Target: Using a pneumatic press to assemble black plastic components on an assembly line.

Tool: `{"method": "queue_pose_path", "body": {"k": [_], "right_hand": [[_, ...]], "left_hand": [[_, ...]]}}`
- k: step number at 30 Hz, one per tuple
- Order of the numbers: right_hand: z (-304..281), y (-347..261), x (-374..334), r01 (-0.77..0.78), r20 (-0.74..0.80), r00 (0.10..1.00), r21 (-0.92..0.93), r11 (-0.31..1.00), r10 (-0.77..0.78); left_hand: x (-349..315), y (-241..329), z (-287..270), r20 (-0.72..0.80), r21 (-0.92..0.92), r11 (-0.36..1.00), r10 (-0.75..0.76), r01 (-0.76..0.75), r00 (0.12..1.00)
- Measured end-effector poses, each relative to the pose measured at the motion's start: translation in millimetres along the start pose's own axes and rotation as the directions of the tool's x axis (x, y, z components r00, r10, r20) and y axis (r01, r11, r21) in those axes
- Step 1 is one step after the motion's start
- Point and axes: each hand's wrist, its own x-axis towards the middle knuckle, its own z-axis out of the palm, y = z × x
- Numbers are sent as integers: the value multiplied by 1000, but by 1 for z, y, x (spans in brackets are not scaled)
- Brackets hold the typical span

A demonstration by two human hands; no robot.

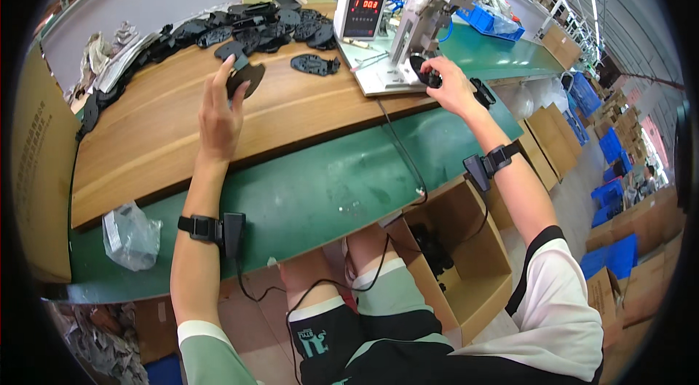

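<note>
My left hand (pixel 220 117) is raised over the wooden board (pixel 160 145), its thumb and fingers pinching a thin, dark, rounded plastic piece (pixel 251 79). At the bench press (pixel 420 34), my right hand (pixel 453 88) curls its fingers round a small black plastic part (pixel 424 72) at the fixture. The fingertips partly cover that part, so its full shape is hidden. Between the hands, one black moulded part (pixel 314 64) lies flat on the board. Behind my left hand, several similar black parts (pixel 269 34) are heaped in a long row.
A white display box (pixel 360 8) with red digits stands left of the press. Cables run from wrist straps over the green bench (pixel 320 174). A clear plastic bag (pixel 132 236) lies at the left. Below the bench edge sits an open cardboard box (pixel 477 290) with black parts inside.
</note>
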Motion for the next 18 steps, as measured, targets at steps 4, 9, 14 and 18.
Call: {"method": "queue_pose_path", "body": {"k": [4,9,14,18], "right_hand": [[-3,-3,11,-103,145,984,0,995,102],[5,2,10,-60,102,992,-89,994,69],[10,2,7,-95,73,992,-96,991,102],[14,3,6,-107,49,992,-110,988,113]], "left_hand": [[-8,18,10,47,-183,980,87,-77,995],[-22,31,25,321,-134,988,116,-76,940],[-26,32,31,439,-96,995,32,12,898],[-21,28,28,468,-61,998,37,-10,883]]}}
